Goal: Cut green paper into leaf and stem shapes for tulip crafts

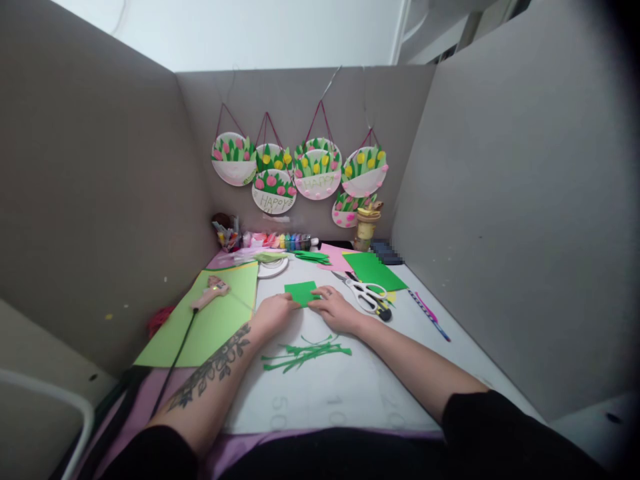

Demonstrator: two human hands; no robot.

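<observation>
A small green paper piece lies on the white table surface between my hands. My left hand touches its lower left edge, with its fingers closed together on the paper. My right hand rests at the right edge, its fingers apart and partly over the paper. Thin green paper strips lie in a loose heap nearer to me. White-handled scissors are to the right of my right hand. Light green sheets are on the left, with a pink glue gun on top.
Green cut leaves, a dark green sheet and a pink sheet lie farther back. Paint bottles line the back panel, where decorated paper plates hang. A pen lies at right.
</observation>
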